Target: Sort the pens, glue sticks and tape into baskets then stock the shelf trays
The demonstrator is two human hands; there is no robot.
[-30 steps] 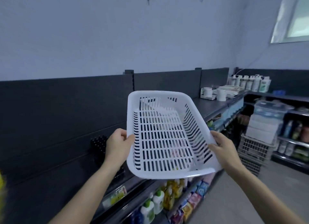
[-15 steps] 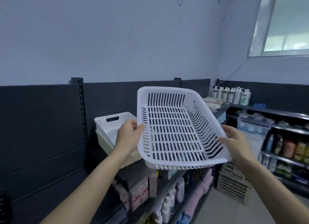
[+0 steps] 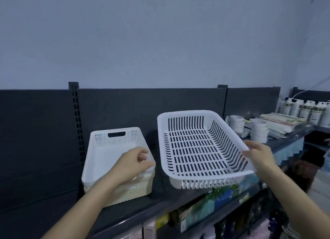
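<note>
Only the right hand [image 3: 259, 155], fingers curled over the rim, holds the slotted basket [image 3: 194, 149], so the side away from those fingers could sag and slide off the shelf [image 3: 157, 201], while the left hand [image 3: 134, 165] curls at the stacked baskets' [image 3: 100, 158] corner, grip unclear.

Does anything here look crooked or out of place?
Only the slotted basket: it lies skewed on the shelf, its near right corner seeming to jut past the front edge, with the right hand gripping its rim. Nothing looks spilled or broken.
</note>
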